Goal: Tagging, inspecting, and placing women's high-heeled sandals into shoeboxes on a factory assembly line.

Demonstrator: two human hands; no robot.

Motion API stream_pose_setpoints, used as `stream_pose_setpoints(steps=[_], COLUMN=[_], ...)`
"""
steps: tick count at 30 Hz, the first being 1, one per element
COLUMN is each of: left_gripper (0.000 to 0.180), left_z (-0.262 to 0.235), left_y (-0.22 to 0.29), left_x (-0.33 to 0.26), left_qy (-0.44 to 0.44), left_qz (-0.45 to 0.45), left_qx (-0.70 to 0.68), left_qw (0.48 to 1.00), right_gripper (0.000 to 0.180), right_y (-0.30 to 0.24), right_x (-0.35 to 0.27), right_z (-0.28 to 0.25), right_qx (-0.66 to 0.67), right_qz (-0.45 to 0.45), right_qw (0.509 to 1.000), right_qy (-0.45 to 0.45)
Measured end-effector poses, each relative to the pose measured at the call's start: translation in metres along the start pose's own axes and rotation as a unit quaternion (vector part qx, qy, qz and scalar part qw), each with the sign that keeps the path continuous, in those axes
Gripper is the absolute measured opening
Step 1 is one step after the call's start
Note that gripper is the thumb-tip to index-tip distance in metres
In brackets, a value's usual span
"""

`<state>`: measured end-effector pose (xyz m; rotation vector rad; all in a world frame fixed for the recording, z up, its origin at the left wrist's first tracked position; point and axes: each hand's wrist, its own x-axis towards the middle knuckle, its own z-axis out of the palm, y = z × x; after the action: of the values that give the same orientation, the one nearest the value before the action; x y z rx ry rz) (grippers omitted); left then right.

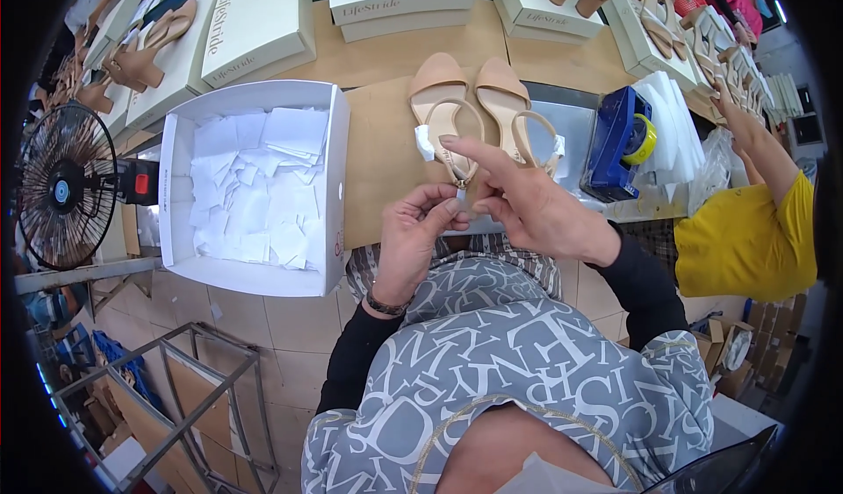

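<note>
Two beige open-toe sandals lie side by side at the table's near edge, the left sandal [436, 99] and the right sandal [502, 99]. White paper is wrapped on part of each ankle strap, such as the paper wrap [425, 142] on the left one. My left hand [411, 237] pinches the left sandal's ankle strap by its buckle, where a small whitish piece shows at the fingertips. Close beside it is my right hand [551, 211], index finger stretched over the strap and thumb apart from it; its other fingers are partly hidden.
A white box [335, 195] of loose paper pieces stands at left. To the right are a blue tape dispenser [604, 147] and stacked white sheets [672, 134]. Shoe boxes [263, 24] line the back. A fan [66, 187] stands far left; a person in yellow [746, 239] works at right.
</note>
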<state>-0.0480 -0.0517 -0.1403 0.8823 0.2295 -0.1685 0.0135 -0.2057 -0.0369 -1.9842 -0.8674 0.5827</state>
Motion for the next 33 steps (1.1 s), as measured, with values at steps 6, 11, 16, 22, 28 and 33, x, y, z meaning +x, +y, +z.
stream_pose_setpoints(steps=[6, 11, 16, 22, 28, 33], left_gripper=[0.015, 0.015, 0.016, 0.016, 0.016, 0.015], left_z=[0.000, 0.001, -0.001, -0.005, -0.003, -0.004], left_y=[-0.001, -0.005, -0.005, -0.005, 0.005, -0.003], left_x=[0.001, 0.004, 0.006, 0.006, 0.004, 0.008], left_qy=[-0.003, -0.005, -0.010, -0.033, -0.061, -0.011], left_qz=[-0.002, -0.005, -0.015, -0.005, -0.012, 0.023], left_qx=[-0.011, -0.007, -0.005, 0.006, -0.079, 0.026], left_qw=[1.000, 1.000, 1.000, 0.999, 0.995, 0.999], right_gripper=[0.072, 0.064, 0.059, 0.056, 0.056, 0.048], right_y=[0.018, 0.028, 0.026, 0.024, 0.023, 0.023], right_x=[0.005, 0.007, 0.008, 0.010, 0.010, 0.011], right_z=[0.009, 0.010, 0.012, 0.013, 0.015, 0.021], right_qx=[-0.063, -0.097, -0.101, -0.102, -0.081, -0.059], right_qz=[-0.046, -0.052, -0.039, -0.025, -0.022, -0.029], right_qw=[0.997, 0.993, 0.993, 0.993, 0.995, 0.993], right_qy=[0.019, 0.030, 0.043, 0.047, 0.049, 0.098])
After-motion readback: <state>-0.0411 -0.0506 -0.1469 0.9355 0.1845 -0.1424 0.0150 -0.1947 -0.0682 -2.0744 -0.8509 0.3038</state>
